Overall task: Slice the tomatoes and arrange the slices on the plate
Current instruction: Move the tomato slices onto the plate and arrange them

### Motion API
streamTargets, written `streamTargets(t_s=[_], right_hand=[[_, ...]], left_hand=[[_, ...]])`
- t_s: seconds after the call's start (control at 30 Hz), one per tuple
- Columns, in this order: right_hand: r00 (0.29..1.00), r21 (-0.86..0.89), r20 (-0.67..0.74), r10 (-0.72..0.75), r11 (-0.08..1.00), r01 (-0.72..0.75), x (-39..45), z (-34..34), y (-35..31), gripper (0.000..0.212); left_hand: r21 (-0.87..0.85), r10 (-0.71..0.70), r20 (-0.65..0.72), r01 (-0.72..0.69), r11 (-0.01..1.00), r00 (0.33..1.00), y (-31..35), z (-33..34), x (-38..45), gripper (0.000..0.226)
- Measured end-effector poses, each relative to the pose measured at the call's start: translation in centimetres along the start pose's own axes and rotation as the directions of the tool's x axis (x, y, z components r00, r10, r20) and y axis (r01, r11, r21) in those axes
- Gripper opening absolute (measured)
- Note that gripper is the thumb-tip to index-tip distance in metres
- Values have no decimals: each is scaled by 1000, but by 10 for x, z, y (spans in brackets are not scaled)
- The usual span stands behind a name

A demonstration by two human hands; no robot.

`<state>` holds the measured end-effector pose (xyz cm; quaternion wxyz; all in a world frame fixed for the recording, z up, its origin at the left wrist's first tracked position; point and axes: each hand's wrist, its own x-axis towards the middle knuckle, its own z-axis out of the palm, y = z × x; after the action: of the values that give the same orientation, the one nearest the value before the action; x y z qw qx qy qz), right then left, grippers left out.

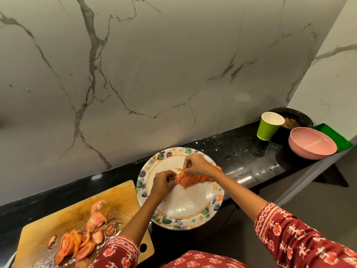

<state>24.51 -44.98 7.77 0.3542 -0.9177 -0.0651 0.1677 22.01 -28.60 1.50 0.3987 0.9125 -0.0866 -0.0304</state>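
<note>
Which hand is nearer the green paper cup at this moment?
Right. The right hand is over the far part of the plate, on the side toward the green paper cup. The left hand sits beside it, farther from the cup.

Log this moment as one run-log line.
stage: arranging | left hand: pinching tomato slices | right hand: pinching slices | plate: partly filled | cutting board: slices remain

Black counter (pixel 241 151), plate (pixel 183 209), board (pixel 77 206), cup (pixel 267 128), maybe bowls (pixel 311 147)
</note>
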Motion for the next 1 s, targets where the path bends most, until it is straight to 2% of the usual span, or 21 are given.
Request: streamTargets(t_s=[0.13, 0.27, 0.37, 0.43, 0.57, 0.7, 0.9, 1.0], right_hand=[[983, -117, -183, 31, 992, -53, 1, 18, 2, 29], [969, -152, -242, 49, 984, -88, -2, 27, 7, 30], [940, -85, -332, 83, 989, -118, -5, 31, 9, 8], [908, 2, -399, 127, 990, -138, -5, 36, 11, 5], [867, 102, -450, 213, 977, -187, -12, 47, 14, 14], [862, 94, -458, 218, 976, -197, -22, 59, 19, 11], [860, 189, -452, 236, 968, -166, -33, 59, 24, 19], [833, 215, -504, 228, 967, -135, -38, 48, 27, 15]], left_hand=[[-1, 32, 14, -32, 999, 999, 1, 1, -1, 21], [24, 19, 41, -20, 1000, 999, 3, 3, -2, 24], [36, 11, 57, -13, 999, 998, 6, 4, -4, 32], [37, 11, 50, -12, 999, 999, 9, 5, -7, 38], [68, -2, 27, 1, 998, 1000, 14, 9, -10, 45], [118, -17, 6, 17, 993, 1000, 17, 10, -12, 44], [147, -22, 14, 20, 989, 1000, 17, 11, -12, 42], [150, -15, 0, 15, 989, 1000, 14, 11, -12, 40]])
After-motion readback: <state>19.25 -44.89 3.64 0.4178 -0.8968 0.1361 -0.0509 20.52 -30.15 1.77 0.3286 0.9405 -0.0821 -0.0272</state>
